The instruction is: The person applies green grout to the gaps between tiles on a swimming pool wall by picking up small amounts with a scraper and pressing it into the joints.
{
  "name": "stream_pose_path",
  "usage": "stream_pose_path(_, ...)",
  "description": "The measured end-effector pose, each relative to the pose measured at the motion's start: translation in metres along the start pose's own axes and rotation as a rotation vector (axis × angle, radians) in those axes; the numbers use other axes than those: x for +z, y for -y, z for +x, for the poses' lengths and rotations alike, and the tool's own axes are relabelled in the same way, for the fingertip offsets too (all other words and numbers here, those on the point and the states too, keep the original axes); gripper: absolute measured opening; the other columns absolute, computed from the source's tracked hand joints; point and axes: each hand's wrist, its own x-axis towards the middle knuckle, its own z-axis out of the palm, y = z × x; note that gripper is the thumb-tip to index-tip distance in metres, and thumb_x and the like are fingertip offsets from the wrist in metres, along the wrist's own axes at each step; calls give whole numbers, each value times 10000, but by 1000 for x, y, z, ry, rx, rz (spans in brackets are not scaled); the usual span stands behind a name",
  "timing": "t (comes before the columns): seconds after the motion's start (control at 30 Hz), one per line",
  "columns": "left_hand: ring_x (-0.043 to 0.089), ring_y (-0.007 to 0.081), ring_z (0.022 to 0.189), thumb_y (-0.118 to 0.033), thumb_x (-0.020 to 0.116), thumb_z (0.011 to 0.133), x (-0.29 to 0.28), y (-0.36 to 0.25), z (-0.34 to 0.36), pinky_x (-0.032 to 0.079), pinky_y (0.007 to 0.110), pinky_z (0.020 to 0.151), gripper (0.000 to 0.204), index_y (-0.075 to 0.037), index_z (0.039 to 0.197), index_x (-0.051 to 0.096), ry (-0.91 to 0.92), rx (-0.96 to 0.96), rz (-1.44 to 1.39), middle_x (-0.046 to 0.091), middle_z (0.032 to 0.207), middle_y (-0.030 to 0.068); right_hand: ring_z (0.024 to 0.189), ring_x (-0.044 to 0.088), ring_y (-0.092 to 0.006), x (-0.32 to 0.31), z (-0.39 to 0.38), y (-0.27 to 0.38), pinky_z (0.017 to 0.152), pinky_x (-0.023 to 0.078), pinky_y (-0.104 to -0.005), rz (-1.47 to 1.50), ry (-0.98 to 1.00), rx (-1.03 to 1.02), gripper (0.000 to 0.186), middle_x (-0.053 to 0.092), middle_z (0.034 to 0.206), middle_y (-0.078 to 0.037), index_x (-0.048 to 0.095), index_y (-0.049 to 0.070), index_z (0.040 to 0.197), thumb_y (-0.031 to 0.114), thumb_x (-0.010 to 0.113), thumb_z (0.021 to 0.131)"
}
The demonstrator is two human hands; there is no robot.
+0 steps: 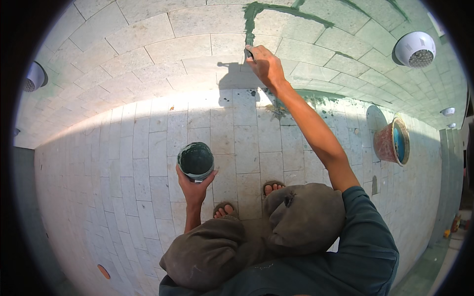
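Note:
My left hand is wrapped round the lower side of a round pot, held above the floor in front of my knees. Dark green paste lines the inside of the pot. Stretched forward to the tiled wall, my right hand is closed on a small dark spreader, mostly hidden by the fingers. The spreader is at the lower end of a vertical smear of green grout along a tile joint. From its top, a green band runs right along another joint.
A worn reddish bucket with a blue inside stands at the right. White round fixtures stick out from the wall on both sides. Green splatters mark the floor by the wall. My sandalled feet rest on the floor tiles.

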Motion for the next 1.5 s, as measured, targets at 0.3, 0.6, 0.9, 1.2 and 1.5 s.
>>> stream_pose_path(0.3,640,227,1014,-70,903,660,-2,-1,-3,550,334,835,783,24,1259,408,3,-1,1,590,1153,149,613,670,-164,-26,34,42,607,540,-293,506,-202,563,321,695,724,-115,626,-43,1071,216,686,891)
stream_pose_path(0.6,638,223,1016,-72,905,661,0,-2,-1,547,327,836,772,18,1246,409,19,8,25,588,1147,148,634,710,-115,-26,69,35,544,503,-210,626,-506,424,248,699,690,-71,630,-67,968,163,707,911)
stream_pose_path(0.9,642,223,1013,-62,901,659,2,0,0,561,330,828,778,20,1251,402,22,5,6,588,1148,149,598,694,-289,-6,39,17,521,537,-357,164,-293,144,208,687,726,-178,568,8,912,181,682,900)
stream_pose_path(1.2,640,224,1013,-56,900,660,0,-5,0,559,335,839,781,17,1257,401,14,8,-10,585,1150,147,641,683,-355,7,1,13,552,517,-408,172,-110,374,193,665,716,-207,550,31,898,178,675,897)
stream_pose_path(1.5,634,224,1025,-51,897,658,-3,-4,0,551,333,847,773,10,1253,409,2,6,-13,583,1151,141,636,699,-271,-17,17,31,594,552,-331,285,-378,295,251,700,764,-159,628,44,1102,134,689,876)
